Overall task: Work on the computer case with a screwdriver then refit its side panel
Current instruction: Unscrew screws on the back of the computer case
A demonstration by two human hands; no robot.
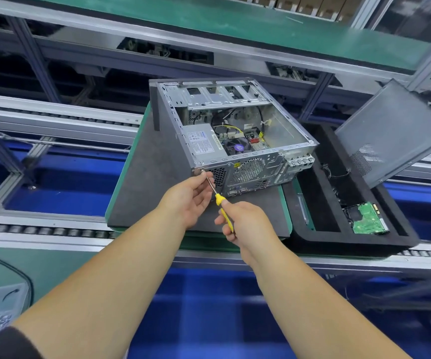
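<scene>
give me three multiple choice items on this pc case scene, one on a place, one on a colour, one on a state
1. Where does the side panel stand?
A. fitted on the case
B. leaning to the right of the case, at the black tray
C. flat under the case

2. What colour is the screwdriver handle?
A. red
B. blue
C. yellow

3. How is the computer case now?
A. open on top, insides showing
B. closed on all sides
C. wrapped in plastic

Answers:
1 B, the grey panel tilts upright beside the black tray, off the case.
2 C, the handle in the right hand is yellow, while the left hand pinches the shaft near the tip.
3 A, the power supply, cables and board are visible from above.
</scene>
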